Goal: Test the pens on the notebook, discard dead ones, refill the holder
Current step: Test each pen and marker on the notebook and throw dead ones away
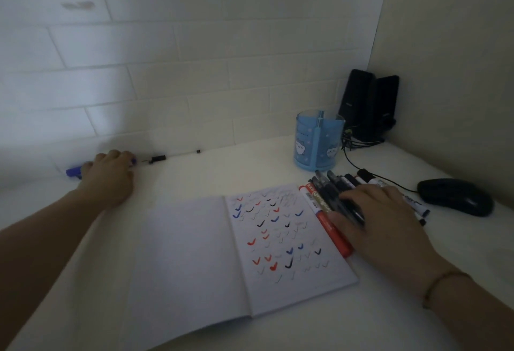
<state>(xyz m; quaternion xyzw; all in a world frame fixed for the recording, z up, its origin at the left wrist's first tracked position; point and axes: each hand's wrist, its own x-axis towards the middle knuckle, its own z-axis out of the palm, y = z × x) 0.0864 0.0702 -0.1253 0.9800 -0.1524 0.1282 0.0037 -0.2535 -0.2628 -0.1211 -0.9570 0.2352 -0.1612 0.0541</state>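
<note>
Pens (333,192) are lying in a tight row just right of the open notebook (242,250), their long axes running from near-right toward far-left, tips pointing roughly at the blue holder (318,140). The right hand (381,225) is resting flat over the near half of that row, its fingers (351,197) lying almost straight and close together across the barrels, pressing rather than gripping; the red marker (331,228) is sitting at the row's left edge, touching the notebook's margin. The holder is standing just beyond the far ends of the pens, with one light-blue pen upright inside, so I judge the right hand the nearer one for gathering the row and lifting it forward into the holder.

The left hand (111,172) is reaching far across the table (194,175) to the wall, fingers curling over a blue pen (73,171) lying along the wall's foot; whether they are actually clamping it I cannot tell. Small black pen parts (157,159) are lying just right of that hand.

Room is tighter on the right: a mouse (456,197) and its cable are sitting just beside the pens, and speakers (367,105) are standing behind the holder.
</note>
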